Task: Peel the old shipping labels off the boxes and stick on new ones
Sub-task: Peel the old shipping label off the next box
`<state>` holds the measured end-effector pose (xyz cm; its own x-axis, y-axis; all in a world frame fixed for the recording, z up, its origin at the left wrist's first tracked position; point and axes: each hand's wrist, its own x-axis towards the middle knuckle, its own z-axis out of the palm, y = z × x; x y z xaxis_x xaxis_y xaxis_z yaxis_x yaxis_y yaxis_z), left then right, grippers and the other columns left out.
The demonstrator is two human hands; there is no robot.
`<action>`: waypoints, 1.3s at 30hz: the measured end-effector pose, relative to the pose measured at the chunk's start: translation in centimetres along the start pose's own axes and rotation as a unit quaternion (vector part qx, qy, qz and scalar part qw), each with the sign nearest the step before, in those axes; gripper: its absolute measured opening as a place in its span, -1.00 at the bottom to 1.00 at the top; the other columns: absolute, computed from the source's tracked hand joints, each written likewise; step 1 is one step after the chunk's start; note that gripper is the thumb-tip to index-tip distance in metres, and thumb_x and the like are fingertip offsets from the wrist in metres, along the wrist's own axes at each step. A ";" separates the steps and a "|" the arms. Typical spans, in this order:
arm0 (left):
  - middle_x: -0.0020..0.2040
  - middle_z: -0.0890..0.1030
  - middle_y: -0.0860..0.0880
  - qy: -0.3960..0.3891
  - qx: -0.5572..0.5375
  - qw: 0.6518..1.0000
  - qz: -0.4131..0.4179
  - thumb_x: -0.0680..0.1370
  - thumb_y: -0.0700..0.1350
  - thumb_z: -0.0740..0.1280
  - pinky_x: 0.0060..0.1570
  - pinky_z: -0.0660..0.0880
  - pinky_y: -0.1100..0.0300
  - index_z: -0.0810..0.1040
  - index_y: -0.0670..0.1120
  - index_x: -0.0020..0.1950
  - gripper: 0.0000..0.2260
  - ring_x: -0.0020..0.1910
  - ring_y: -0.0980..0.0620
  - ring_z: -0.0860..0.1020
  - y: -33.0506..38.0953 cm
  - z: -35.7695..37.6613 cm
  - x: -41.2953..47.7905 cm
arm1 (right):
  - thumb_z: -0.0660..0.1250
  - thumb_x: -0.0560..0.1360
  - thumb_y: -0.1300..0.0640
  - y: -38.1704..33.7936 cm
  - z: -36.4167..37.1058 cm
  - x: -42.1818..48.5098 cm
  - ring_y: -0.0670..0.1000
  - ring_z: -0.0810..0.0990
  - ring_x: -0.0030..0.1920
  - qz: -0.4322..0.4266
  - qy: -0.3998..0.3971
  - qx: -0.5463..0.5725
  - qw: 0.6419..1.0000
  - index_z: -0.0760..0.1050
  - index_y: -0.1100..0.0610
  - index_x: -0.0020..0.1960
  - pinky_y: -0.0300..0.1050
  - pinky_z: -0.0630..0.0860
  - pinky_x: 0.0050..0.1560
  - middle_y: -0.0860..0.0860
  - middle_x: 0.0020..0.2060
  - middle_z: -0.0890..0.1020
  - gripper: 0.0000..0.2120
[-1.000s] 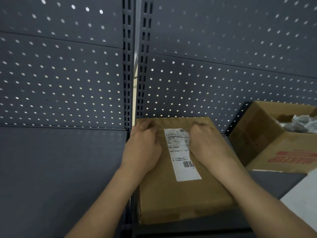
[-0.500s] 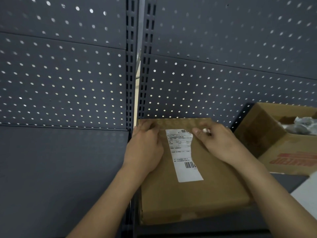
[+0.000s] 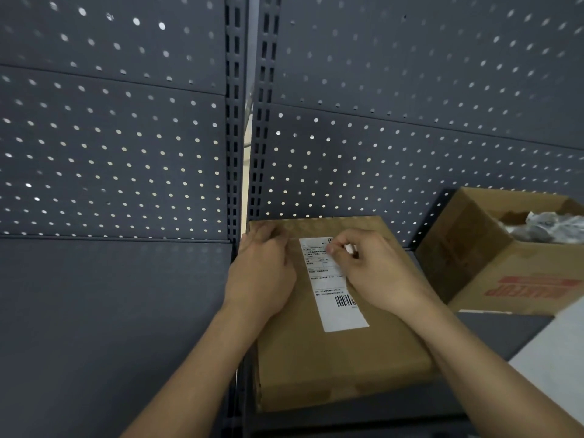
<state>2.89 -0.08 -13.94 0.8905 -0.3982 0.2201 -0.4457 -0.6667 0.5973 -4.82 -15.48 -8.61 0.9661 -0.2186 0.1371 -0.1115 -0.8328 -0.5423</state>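
We count two boxes on the dark grey shelf [image 3: 110, 311]. The first is a closed flat box [image 3: 341, 365] lying against the shelf's back edge, just right of the two slotted uprights [image 3: 234, 121]. It carries one white shipping label [image 3: 338, 308], stuck lengthwise on its top face, with one barcode near the label's near end and another partly showing at its far end.

Both of our hands are on this box. Our left hand [image 3: 262, 273] lies palm down over the box's far-left corner, fingers fairly straight and pressing on the cardboard. Whether the tips hook over the far edge we cannot tell. Our right hand [image 3: 376, 273] sits over the label's far-right corner with its fingers curled, and thumb and forefinger pinch a small white bit of that corner.

The second is an open box [image 3: 505, 279] with red print on its side, standing toward the shelf's right end, apart from the flat box. It holds crumpled pale wrapping [image 3: 553, 229].

Perforated back panels [image 3: 410, 121] rise behind the shelf. One pale flat surface [image 3: 556, 358] shows at the lower right.
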 end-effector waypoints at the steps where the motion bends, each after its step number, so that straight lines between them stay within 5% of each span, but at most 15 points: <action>1: 0.39 0.37 0.02 -0.002 0.000 1.000 -0.001 0.54 -0.24 0.11 0.18 0.46 -0.10 0.52 -0.12 0.22 -0.68 0.40 -0.13 0.31 0.0 0.0 0.0 | 0.24 0.61 0.02 -0.1 0.0 -0.3 -0.09 0.41 -0.45 -0.001 -0.009 0.017 1.000 0.56 0.02 -0.07 -0.33 0.30 -0.50 0.14 -0.28 0.62 -0.83; 5: 0.42 0.34 0.02 0.001 -0.002 1.000 -0.002 0.54 -0.27 0.11 0.23 0.40 -0.02 0.51 -0.12 0.31 -0.62 0.42 -0.09 0.27 0.3 -0.3 -0.2 | 0.27 0.60 0.02 0.6 -0.1 -0.6 -0.15 0.26 -0.56 -0.005 -0.023 0.090 0.996 0.59 0.01 -0.08 -0.33 0.16 -0.54 0.09 -0.44 0.47 -0.83; 10: 0.46 0.32 0.02 0.001 -0.006 1.000 -0.001 0.52 -0.29 0.10 0.27 0.36 0.02 0.50 -0.14 0.33 -0.59 0.45 -0.07 0.24 0.4 -0.3 -0.3 | 0.29 0.57 -0.04 1.8 -1.1 -0.2 -0.15 0.32 -0.50 -0.003 0.034 0.079 0.996 0.61 -0.07 -0.10 -0.24 0.28 -0.44 -0.16 -0.45 0.52 -0.85; 12: 0.46 0.32 0.02 0.002 -0.009 1.000 0.000 0.52 -0.29 0.10 0.29 0.36 0.01 0.50 -0.13 0.32 -0.59 0.45 -0.08 0.24 0.3 -0.3 -0.3 | 0.28 0.55 -0.09 2.0 -1.3 -0.2 -0.19 0.47 -0.40 0.002 0.043 0.048 0.998 0.60 -0.09 -0.08 -0.30 0.37 -0.38 -0.28 -0.35 0.57 -0.85; 14: 0.45 0.33 0.03 0.006 -0.012 1.000 0.001 0.52 -0.29 0.10 0.29 0.36 0.00 0.51 -0.13 0.32 -0.59 0.45 -0.08 0.24 0.3 -0.3 -0.2 | 0.26 0.53 -0.16 2.4 -1.1 -0.2 -0.16 0.56 -0.23 -0.006 0.056 -0.015 0.998 0.59 -0.08 -0.04 -0.25 0.46 -0.21 -0.16 -0.18 0.61 -0.79; 20: 0.45 0.35 0.02 0.010 -0.015 1.000 0.007 0.52 -0.28 0.11 0.21 0.43 0.01 0.50 -0.12 0.35 -0.58 0.43 -0.08 0.26 0.1 -0.1 -0.2 | 0.35 0.42 -0.30 2.2 -0.3 -0.7 -0.12 0.48 -0.01 -0.018 0.049 -0.094 0.994 0.54 0.03 0.06 -0.19 0.43 -0.12 -0.19 -0.09 0.49 -0.57; 23: 0.43 0.35 0.02 0.011 -0.014 1.000 0.008 0.52 -0.28 0.10 0.18 0.44 -0.01 0.51 -0.12 0.31 -0.60 0.41 -0.10 0.28 0.1 -0.1 -0.2 | 0.35 0.46 -0.26 2.0 0.0 -0.4 -0.18 0.41 -0.10 -0.042 0.027 -0.137 0.989 0.56 0.03 0.02 -0.38 0.31 -0.24 -0.24 -0.17 0.41 -0.63; 26: 0.43 0.35 0.03 0.005 -0.016 1.000 0.004 0.53 -0.28 0.10 0.18 0.44 -0.02 0.51 -0.13 0.30 -0.61 0.40 -0.12 0.28 0.1 -0.1 -0.2 | 0.34 0.55 -0.04 1.6 0.2 -0.2 -0.15 0.42 -0.18 -0.065 0.022 -0.117 0.991 0.58 0.09 -0.07 -0.30 0.28 -0.26 -0.16 -0.19 0.46 -0.80; 30: 0.43 0.36 0.03 0.006 -0.011 1.000 0.002 0.54 -0.26 0.10 0.13 0.41 0.04 0.51 -0.13 0.29 -0.63 0.39 -0.09 0.29 0.1 -0.2 -0.2 | 0.26 0.60 -0.01 1.3 0.3 -0.9 -0.09 0.49 -0.17 -0.072 0.021 -0.103 0.992 0.53 0.05 -0.11 -0.12 0.39 -0.17 -0.10 -0.20 0.57 -0.81; 35: 0.42 0.36 0.03 0.006 -0.003 1.000 0.001 0.53 -0.27 0.10 0.11 0.42 0.04 0.52 -0.12 0.27 -0.64 0.37 -0.09 0.31 0.2 -0.2 -0.2 | 0.26 0.60 -0.01 1.0 0.3 -1.8 -0.07 0.44 -0.38 -0.060 0.027 -0.007 0.998 0.52 0.01 -0.10 -0.29 0.29 -0.40 -0.01 -0.42 0.51 -0.84; 39: 0.40 0.38 0.02 0.012 0.001 1.000 0.002 0.52 -0.27 0.11 0.12 0.44 0.02 0.53 -0.13 0.26 -0.64 0.37 -0.11 0.33 0.3 -0.1 -0.1 | 0.29 0.59 0.05 1.0 0.5 -2.4 -0.11 0.41 -0.40 -0.092 0.047 0.024 0.994 0.53 0.05 -0.11 -0.35 0.26 -0.39 -0.07 -0.46 0.44 -0.86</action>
<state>2.66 -0.19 -13.73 0.8910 -0.3856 0.2397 -0.4486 -0.6662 0.5957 -7.18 -15.50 -9.85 0.9425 -0.1133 0.3145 0.0793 -0.8381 -0.5397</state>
